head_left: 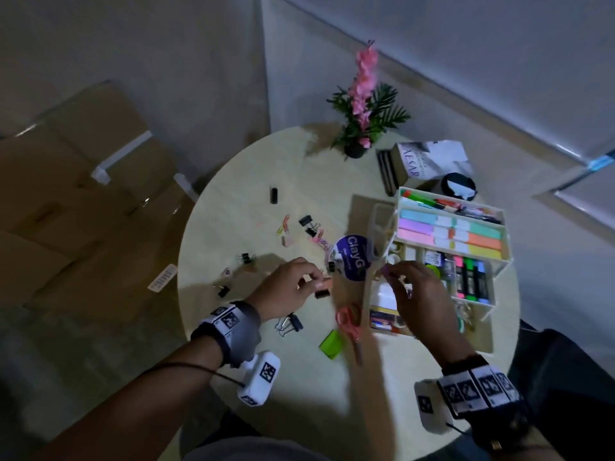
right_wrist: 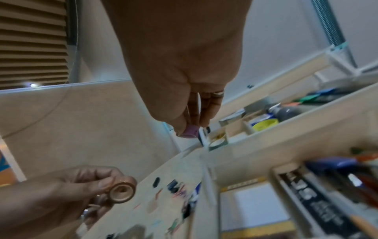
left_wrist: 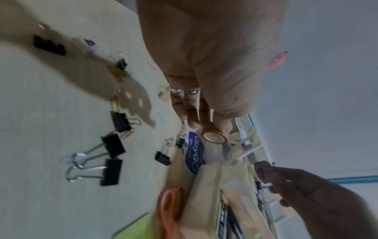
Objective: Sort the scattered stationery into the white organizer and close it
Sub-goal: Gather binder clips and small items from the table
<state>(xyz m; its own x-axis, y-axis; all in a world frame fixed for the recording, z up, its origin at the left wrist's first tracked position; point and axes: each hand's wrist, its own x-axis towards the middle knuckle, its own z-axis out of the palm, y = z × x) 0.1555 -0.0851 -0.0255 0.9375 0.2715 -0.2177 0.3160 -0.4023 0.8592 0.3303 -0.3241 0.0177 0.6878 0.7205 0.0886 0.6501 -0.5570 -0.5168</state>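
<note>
The white tiered organizer [head_left: 506, 234] stands open at the table's right, its trays holding sticky notes, highlighters and pens. My left hand [head_left: 316, 282] pinches a small orange tape roll [head_left: 322, 285] above the scattered clips; the left wrist view shows the orange tape roll [left_wrist: 214, 138] at my fingertips. My right hand [head_left: 391, 272] pinches a small purple tape roll [head_left: 386, 269] at the organizer's near-left corner. In the right wrist view the purple tape roll [right_wrist: 189, 131] hangs just left of the organizer [right_wrist: 296, 129]. Black binder clips [head_left: 307, 224] and coloured paper clips [head_left: 284, 226] lie loose.
A round purple ClayG tub [head_left: 352, 259] sits between my hands. Orange scissors [head_left: 349, 324] and a green sticky pad [head_left: 332, 342] lie near the front edge. A potted pink flower [head_left: 364, 104], a book [head_left: 429, 161] and a black cup [head_left: 459, 188] stand at the back.
</note>
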